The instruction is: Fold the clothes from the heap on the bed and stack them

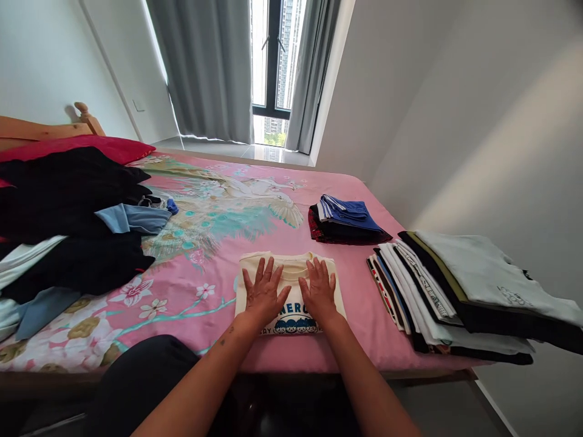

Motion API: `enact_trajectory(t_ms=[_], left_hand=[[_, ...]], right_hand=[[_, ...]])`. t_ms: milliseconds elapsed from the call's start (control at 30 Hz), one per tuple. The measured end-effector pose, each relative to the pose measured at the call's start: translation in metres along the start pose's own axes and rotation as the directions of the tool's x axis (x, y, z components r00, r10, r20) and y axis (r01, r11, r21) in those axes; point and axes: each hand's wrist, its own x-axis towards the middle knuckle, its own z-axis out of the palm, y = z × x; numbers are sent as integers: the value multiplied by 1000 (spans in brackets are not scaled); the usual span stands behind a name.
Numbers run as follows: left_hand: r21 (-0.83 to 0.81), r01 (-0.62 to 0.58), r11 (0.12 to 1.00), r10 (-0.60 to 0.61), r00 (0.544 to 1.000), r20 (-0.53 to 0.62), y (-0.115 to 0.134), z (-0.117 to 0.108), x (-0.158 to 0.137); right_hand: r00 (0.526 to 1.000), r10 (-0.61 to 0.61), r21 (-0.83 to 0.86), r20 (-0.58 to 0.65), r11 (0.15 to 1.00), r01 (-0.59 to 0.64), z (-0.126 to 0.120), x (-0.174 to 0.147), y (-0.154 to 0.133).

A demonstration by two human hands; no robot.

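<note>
A cream T-shirt [291, 273] with blue lettering and a dark print lies folded into a rectangle near the front edge of the bed, its collar facing away from me. My left hand [264, 288] rests flat on its left part, fingers spread. On the right part lies my right hand [319, 288], also flat with the fingers apart. Both palms touch the cloth, and neither hand grips anything. The hands and wrists cover some of the printed letters.
Pink floral sheet [218, 255] covers the bed. Rumpled dark clothes [68, 200] heap up at left, with a light blue garment [134, 218]. Folded shorts [346, 212] lie beyond the shirt to the right. A tall stack of folded shirts [483, 267] leans by the wall.
</note>
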Motion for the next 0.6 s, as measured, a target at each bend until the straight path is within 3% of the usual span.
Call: enact_trajectory(t_ms=[67, 167, 233, 400, 500, 600], left_hand=[[7, -33, 999, 33, 999, -11, -4, 4, 12], [21, 88, 996, -90, 991, 98, -18, 22, 21], [35, 161, 986, -164, 975, 147, -27, 36, 21], [42, 150, 988, -154, 977, 146, -28, 44, 19], [38, 152, 988, -155, 980, 126, -27, 32, 20], [-6, 290, 957, -290, 957, 10, -45, 18, 20]], right_hand=[[1000, -24, -20, -2, 1000, 24, 4, 9, 2], [989, 14, -25, 145, 1000, -10, 22, 16, 11], [983, 31, -19, 180, 999, -28, 34, 16, 15], [999, 30, 32, 32, 999, -31, 37, 12, 15], [976, 176, 87, -125, 982, -166, 24, 5, 24], [907, 371, 289, -200, 907, -308, 8, -6, 52]])
